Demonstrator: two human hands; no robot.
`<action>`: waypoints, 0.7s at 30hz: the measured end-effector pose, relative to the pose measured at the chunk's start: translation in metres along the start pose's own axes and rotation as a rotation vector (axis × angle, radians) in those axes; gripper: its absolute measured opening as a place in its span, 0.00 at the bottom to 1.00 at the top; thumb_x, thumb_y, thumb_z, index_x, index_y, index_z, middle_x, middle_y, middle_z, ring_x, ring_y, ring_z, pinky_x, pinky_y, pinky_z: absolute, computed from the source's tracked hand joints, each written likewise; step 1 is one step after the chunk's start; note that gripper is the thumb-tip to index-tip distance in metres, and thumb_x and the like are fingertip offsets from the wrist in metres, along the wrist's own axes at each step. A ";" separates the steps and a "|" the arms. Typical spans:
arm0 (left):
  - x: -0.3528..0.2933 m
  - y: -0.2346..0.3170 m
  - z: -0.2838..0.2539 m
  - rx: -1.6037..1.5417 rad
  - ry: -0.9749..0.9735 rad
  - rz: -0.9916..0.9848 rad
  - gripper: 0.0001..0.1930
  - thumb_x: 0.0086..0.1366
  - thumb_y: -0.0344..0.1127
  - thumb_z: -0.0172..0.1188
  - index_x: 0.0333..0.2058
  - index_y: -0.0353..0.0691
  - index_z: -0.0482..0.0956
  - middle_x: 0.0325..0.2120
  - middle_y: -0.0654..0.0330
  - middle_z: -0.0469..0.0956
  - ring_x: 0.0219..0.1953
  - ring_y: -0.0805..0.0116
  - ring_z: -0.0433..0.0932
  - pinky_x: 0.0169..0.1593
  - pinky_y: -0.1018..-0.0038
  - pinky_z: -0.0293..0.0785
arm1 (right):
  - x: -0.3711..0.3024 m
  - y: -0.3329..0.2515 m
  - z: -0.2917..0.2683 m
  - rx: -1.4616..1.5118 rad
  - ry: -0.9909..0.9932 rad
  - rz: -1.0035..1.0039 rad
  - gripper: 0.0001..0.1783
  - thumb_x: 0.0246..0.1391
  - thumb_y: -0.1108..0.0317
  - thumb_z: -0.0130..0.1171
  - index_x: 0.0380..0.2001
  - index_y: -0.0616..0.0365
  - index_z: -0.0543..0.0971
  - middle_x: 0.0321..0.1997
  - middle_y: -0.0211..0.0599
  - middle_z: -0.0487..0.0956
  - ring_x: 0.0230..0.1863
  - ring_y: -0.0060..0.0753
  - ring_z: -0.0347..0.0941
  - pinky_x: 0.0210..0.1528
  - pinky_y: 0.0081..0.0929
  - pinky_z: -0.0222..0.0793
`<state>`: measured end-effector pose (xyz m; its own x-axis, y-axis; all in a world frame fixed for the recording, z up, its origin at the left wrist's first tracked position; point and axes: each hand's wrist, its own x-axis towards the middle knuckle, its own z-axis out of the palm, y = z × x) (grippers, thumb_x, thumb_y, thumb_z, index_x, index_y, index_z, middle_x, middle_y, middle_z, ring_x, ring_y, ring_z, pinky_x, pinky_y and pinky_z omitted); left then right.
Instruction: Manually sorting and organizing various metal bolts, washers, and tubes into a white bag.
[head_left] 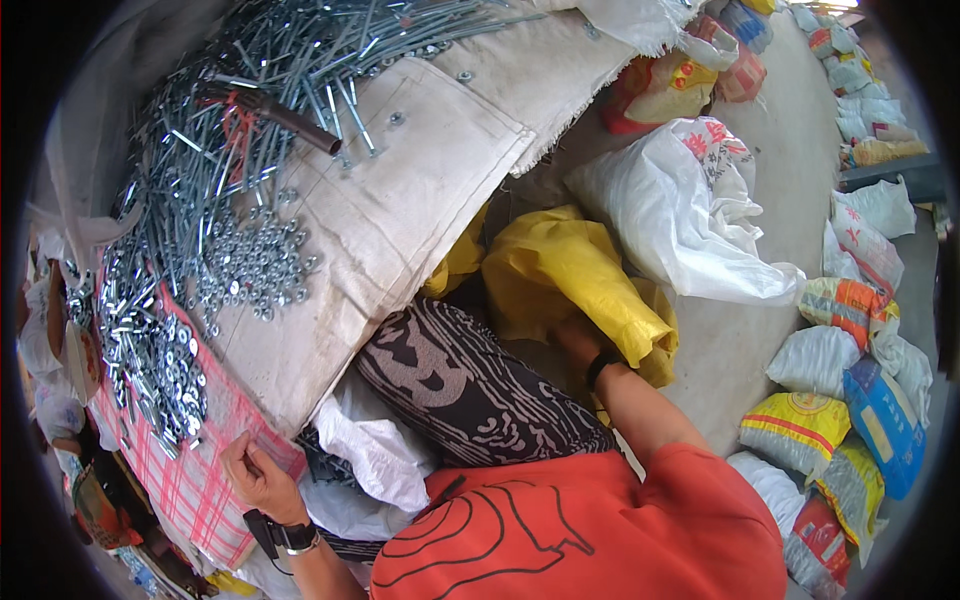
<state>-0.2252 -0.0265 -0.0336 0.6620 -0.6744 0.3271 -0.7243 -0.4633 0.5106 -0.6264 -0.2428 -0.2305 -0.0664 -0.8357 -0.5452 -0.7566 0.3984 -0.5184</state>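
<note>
My left hand (262,478) is over the red-and-white checked cloth at the left, its fingers curled in. Whatever they hold, if anything, is hidden. Just beyond it lies a heap of small metal sleeves and washers (155,365). My right hand (577,340) reaches down beside my leg to a yellow woven sack (560,260); the sack and shadow hide its fingers, so its grip does not show. Farther up the cloth-covered table (400,150) lie a pile of hex nuts (258,262) and many long threaded bolts (270,60).
A dark tube-handled tool (300,128) with red string rests on the bolts. A large white woven sack (670,215) stands on the floor right of the yellow one. White plastic sacking (375,460) bunches beside my leg. Filled bags (800,430) line the right side.
</note>
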 end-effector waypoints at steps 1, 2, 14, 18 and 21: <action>0.001 -0.001 0.002 0.115 0.006 0.022 0.08 0.66 0.21 0.49 0.41 0.30 0.76 0.36 0.57 0.76 0.37 0.66 0.75 0.40 0.73 0.72 | -0.007 -0.013 -0.001 -0.282 -0.139 0.102 0.22 0.54 0.59 0.59 0.46 0.65 0.76 0.45 0.51 0.78 0.47 0.50 0.75 0.51 0.40 0.68; 0.006 0.004 0.008 0.245 0.049 0.127 0.10 0.63 0.19 0.48 0.41 0.30 0.77 0.35 0.51 0.77 0.37 0.58 0.76 0.41 0.67 0.73 | -0.011 -0.004 0.007 -0.196 -0.007 0.005 0.22 0.58 0.63 0.53 0.52 0.64 0.75 0.55 0.53 0.75 0.57 0.52 0.70 0.59 0.38 0.63; 0.007 0.012 0.017 0.430 0.052 0.303 0.15 0.60 0.20 0.42 0.42 0.28 0.75 0.34 0.42 0.75 0.37 0.43 0.72 0.44 0.52 0.68 | 0.033 0.006 0.038 -0.042 0.216 0.042 0.26 0.65 0.60 0.45 0.62 0.60 0.66 0.65 0.49 0.67 0.67 0.47 0.59 0.68 0.38 0.52; 0.006 0.010 0.016 0.424 0.062 0.294 0.14 0.60 0.20 0.42 0.42 0.28 0.75 0.35 0.43 0.75 0.37 0.44 0.72 0.44 0.53 0.69 | 0.064 0.010 0.056 -0.047 0.135 -0.011 0.27 0.65 0.57 0.46 0.62 0.61 0.66 0.66 0.50 0.66 0.67 0.47 0.59 0.69 0.38 0.52; 0.004 0.012 0.011 0.432 0.045 0.275 0.14 0.60 0.20 0.43 0.43 0.29 0.75 0.34 0.43 0.75 0.38 0.45 0.72 0.43 0.53 0.69 | 0.057 0.034 0.040 -0.226 0.199 -0.299 0.25 0.66 0.60 0.45 0.62 0.61 0.66 0.66 0.53 0.65 0.67 0.50 0.59 0.68 0.39 0.52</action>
<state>-0.2333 -0.0408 -0.0350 0.4363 -0.7836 0.4422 -0.8802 -0.4738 0.0287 -0.6297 -0.2621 -0.3055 0.0701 -0.9675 -0.2429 -0.8836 0.0528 -0.4652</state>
